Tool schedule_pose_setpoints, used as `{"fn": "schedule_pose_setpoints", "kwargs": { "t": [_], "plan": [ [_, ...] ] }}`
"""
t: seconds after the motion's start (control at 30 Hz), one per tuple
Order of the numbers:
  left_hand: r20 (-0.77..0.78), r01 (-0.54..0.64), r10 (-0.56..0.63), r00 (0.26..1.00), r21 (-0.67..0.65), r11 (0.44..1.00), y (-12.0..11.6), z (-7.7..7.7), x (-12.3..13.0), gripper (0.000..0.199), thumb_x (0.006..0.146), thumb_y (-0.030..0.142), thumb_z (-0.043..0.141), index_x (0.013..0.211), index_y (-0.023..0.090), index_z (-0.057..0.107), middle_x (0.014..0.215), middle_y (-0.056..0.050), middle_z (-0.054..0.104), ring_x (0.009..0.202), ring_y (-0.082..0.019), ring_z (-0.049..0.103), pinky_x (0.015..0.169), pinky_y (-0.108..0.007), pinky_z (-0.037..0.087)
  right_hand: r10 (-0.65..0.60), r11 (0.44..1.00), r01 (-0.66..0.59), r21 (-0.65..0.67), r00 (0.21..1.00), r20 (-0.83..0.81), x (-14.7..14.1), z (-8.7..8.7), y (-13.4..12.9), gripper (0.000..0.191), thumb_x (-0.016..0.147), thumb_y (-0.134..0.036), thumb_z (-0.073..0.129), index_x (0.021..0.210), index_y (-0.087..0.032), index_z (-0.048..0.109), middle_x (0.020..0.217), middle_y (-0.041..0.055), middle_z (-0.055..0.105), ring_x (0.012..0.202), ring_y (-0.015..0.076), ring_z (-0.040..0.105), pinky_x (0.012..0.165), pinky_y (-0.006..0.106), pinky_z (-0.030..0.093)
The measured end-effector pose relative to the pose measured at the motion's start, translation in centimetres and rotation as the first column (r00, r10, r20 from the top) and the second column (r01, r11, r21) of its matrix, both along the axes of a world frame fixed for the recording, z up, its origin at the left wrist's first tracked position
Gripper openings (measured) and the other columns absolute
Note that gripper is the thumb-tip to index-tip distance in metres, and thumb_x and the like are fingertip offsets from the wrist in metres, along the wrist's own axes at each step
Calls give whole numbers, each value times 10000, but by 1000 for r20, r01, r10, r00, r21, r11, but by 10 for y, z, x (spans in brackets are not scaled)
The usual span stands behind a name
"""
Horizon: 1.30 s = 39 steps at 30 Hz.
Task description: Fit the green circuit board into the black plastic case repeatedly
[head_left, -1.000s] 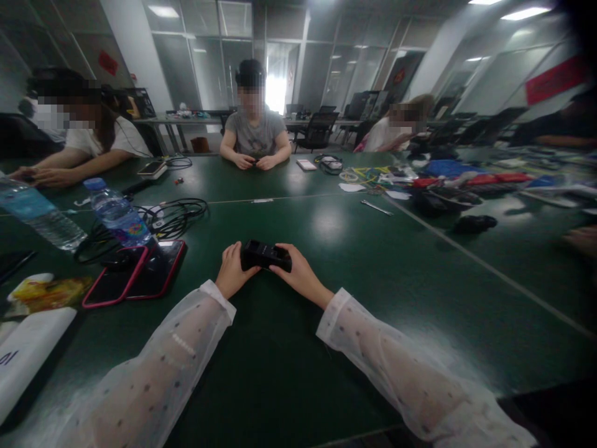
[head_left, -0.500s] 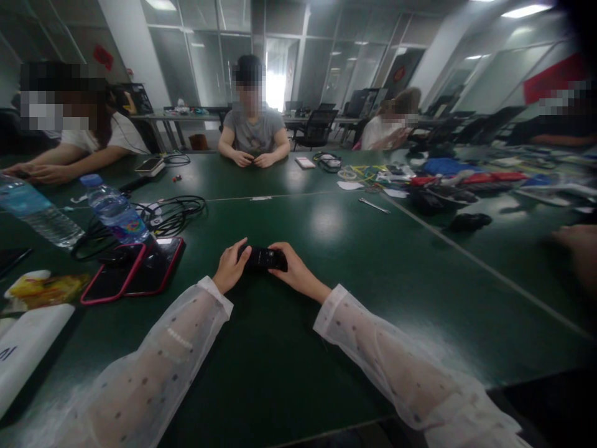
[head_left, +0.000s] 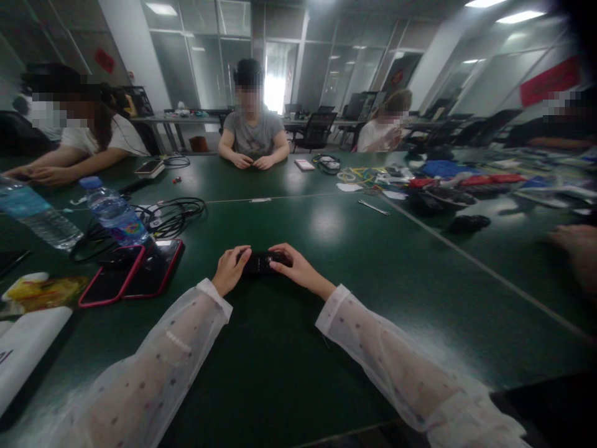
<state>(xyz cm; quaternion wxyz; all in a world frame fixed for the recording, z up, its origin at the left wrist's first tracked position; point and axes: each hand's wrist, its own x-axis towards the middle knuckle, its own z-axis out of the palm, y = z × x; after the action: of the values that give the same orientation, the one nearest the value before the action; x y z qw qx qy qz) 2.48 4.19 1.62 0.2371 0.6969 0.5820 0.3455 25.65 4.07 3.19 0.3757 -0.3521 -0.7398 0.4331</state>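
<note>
Beside the water bottle [head_left: 114, 211] on our left lie two red-edged phones [head_left: 153, 269]. Our left hand [head_left: 229, 269], partly curled, grips one end of the black device [head_left: 261, 262] above the green table [head_left: 280, 367]; our right hand [head_left: 296, 267], fingers bent around it, grips the other. Beyond, to the right, lies a wrench [head_left: 373, 208].

The device [head_left: 259, 263], slanted a second ago, is now held more nearly level, and the left hand's [head_left: 229, 270] thumb has moved from its near side to its left end.
</note>
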Motion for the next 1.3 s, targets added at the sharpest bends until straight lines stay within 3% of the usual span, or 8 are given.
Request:
{"fn": "schedule_pose_setpoints", "kwargs": {
  "t": [0.2,0.6,0.9,1.1,1.3],
  "plan": [
    [135,68,-64,989,-19,998,-2,3,1,500,948,582,363,1225,233,589,1189,-71,647,1113,-237,598,977,-406,456,-18,992,8,-123,997,-79,0,-3,1,370,833,-392,681,1150,-245,561,1117,53,631,1035,204,630,922,435,524],
    [443,91,-26,896,-126,988,2,4,1,501,928,547,468,1263,182,541,1188,-99,673,1134,-243,620,1001,-398,475,-195,941,101,-323,941,-275,5,-8,11,364,845,-411,650,1151,-229,577,1155,70,645,1086,201,625,973,400,503],
    [479,58,46,877,-201,978,0,10,1,492,892,525,550,1253,191,586,1264,-93,641,1192,-259,580,1021,-404,453,-157,934,49,-354,946,-285,7,-3,6,367,826,-405,677,1142,-238,591,1152,63,631,1086,201,610,970,393,485],
    [551,85,8,834,-144,986,2,7,3,535,834,572,594,1182,167,640,1219,-101,666,1171,-259,585,1032,-380,415,-134,938,37,-345,956,-262,4,0,5,360,829,-434,674,1124,-253,576,1096,37,627,1054,190,596,976,381,447],
    [581,116,13,814,-185,976,-1,6,2,566,841,619,550,1131,149,675,1078,-99,711,1038,-249,637,990,-389,430,-83,930,-9,-368,969,-233,6,6,2,455,773,-391,741,1163,-262,545,1171,49,613,1106,211,590,1013,423,437]
  ]
}}
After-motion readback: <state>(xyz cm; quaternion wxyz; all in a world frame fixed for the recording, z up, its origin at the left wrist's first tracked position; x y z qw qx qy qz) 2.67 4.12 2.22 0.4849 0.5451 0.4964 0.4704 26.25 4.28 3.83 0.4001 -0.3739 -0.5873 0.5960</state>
